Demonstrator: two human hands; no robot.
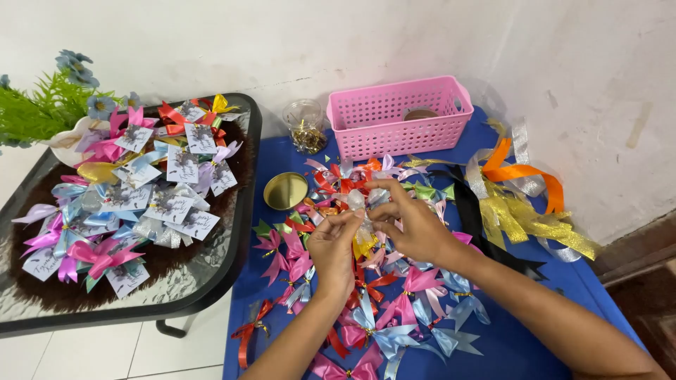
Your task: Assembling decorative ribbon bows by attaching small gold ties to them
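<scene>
My left hand and my right hand meet above a blue table, both pinching a small silver-and-yellow ribbon bow between their fingertips. Beneath and around the hands lies a heap of ribbon bows in pink, red, light blue, green and silver. My forearms come in from the bottom edge.
A pink plastic basket stands at the back, a clear jar of gold ties and a gold lid to its left. Loose orange, gold, silver and black ribbons lie right. A glass side table with tagged bows and a plant stands left.
</scene>
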